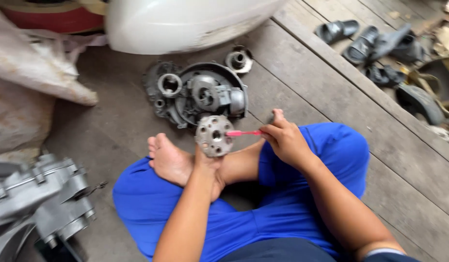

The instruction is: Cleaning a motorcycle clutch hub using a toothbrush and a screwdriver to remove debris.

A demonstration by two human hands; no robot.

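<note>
I sit cross-legged in blue trousers point(292, 213) on a wooden plank floor point(331, 87); my left hand point(207, 162) is closed around a round grey metal disc with holes point(214, 136), held upright; my right hand point(282, 138) pinches a thin pink brush point(243, 133), its tip touching the disc; beyond lie grey metal engine housing parts point(200, 94).

Both forearms reach forward over crossed legs, the left hand point(205, 162) raised and gripping from below, the right hand point(282, 138) pinching with its fingertips.

An informal home repair spot on a plank floor point(331, 97): dismantled engine parts point(195, 94) lie on it, worn sandals point(375, 46) heaped right of them.
</note>
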